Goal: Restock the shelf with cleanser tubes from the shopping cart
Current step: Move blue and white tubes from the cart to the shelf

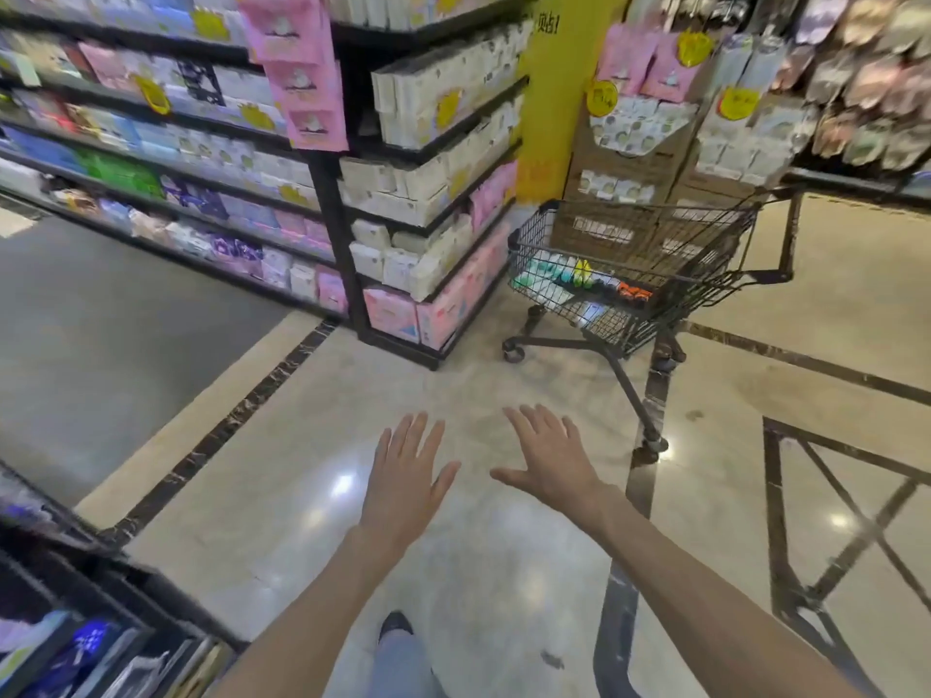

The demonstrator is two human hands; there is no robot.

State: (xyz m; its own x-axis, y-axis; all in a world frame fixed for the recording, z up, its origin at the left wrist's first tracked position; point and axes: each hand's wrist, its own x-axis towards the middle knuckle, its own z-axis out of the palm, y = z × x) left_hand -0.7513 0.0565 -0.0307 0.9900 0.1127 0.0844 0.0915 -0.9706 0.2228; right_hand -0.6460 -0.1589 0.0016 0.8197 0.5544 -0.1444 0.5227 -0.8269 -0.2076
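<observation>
we hold our left hand [408, 476] and right hand [551, 458] out flat, fingers spread wide, holding nothing. the shopping cart [640, 274] stands well ahead of the right hand, cleanser tubes [554, 272] lying inside; the shelf [428, 193] stands beyond the left.

Small mixed packages in the far black wire shopping cart [636, 274] too blurred to identify, near-left dark shelf unit [75, 622] cropped by frame edge, shelf labels illegible
</observation>
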